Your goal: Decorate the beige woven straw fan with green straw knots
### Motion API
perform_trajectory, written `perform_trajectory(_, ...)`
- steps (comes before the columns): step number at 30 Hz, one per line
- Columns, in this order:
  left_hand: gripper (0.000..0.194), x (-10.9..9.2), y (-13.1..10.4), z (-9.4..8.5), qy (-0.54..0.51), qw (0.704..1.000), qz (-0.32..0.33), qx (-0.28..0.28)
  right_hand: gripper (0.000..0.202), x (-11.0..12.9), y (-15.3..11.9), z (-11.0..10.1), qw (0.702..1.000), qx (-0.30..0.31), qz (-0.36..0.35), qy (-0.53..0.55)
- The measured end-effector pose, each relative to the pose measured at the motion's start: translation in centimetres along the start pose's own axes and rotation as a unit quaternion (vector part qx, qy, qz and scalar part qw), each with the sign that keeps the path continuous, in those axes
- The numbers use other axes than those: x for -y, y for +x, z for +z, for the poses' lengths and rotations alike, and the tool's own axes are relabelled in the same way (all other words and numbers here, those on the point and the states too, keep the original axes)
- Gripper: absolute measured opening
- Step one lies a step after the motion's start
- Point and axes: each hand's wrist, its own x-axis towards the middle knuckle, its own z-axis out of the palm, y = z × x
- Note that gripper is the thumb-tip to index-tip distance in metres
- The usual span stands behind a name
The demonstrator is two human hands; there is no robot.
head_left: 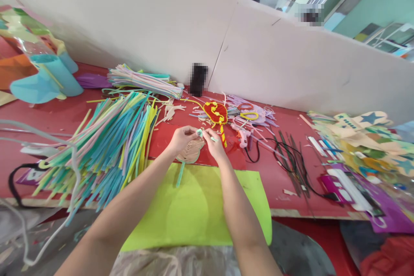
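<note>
My left hand (181, 139) and my right hand (214, 143) meet over the middle of the red table, with fingers pinched around a small pale green piece (199, 132). A short pale green end sticks out by my right fingers. Just below my hands lies a beige fan-shaped piece (190, 152) with a green outline and a green stem (180, 175). The stem reaches onto a yellow-green sheet (190, 211). Beyond my fingers is a red and yellow piece (216, 113) made of fuzzy stems. A pink glue gun (242, 135) lies right of my right hand.
Bundles of colored fuzzy stems (106, 151) cover the left. Scissors (247, 115) lie behind the glue gun. Black cable (283, 155), brown stems and a power strip (338, 188) are at right. A white partition (155, 21) stands behind the red table (287, 198).
</note>
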Motion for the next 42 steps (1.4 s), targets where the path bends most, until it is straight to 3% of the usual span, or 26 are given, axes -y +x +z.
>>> perform_trajectory(7,0.029,-0.2,0.0,-0.3,0.004,1.0,-0.013,0.022,0.029,0.3,-0.3,-0.4,0.998,0.04,-0.02,-0.052)
perform_trajectory(18,0.028,0.3,0.2,-0.2,0.006,1.0,-0.006,0.001,0.03,0.1,-0.2,0.8,1.0,-0.011,-0.009,-0.007)
perform_trajectory(25,0.029,0.1,0.1,-0.5,-0.005,1.0,-0.018,0.014,0.033,0.1,0.1,0.4,0.999,-0.002,0.034,0.038)
perform_trajectory(28,0.029,0.0,0.0,-0.5,-0.007,1.0,-0.024,-0.003,0.033,0.1,0.1,0.3,0.999,-0.023,0.03,0.034)
perform_trajectory(36,0.033,0.3,0.3,-0.5,-0.025,0.999,-0.027,-0.009,0.025,0.2,-0.2,0.6,0.999,-0.011,-0.033,-0.013)
perform_trajectory(42,0.031,0.4,0.4,-0.4,-0.033,0.999,-0.016,-0.004,0.03,-0.6,-0.1,0.5,0.997,-0.058,-0.019,-0.055)
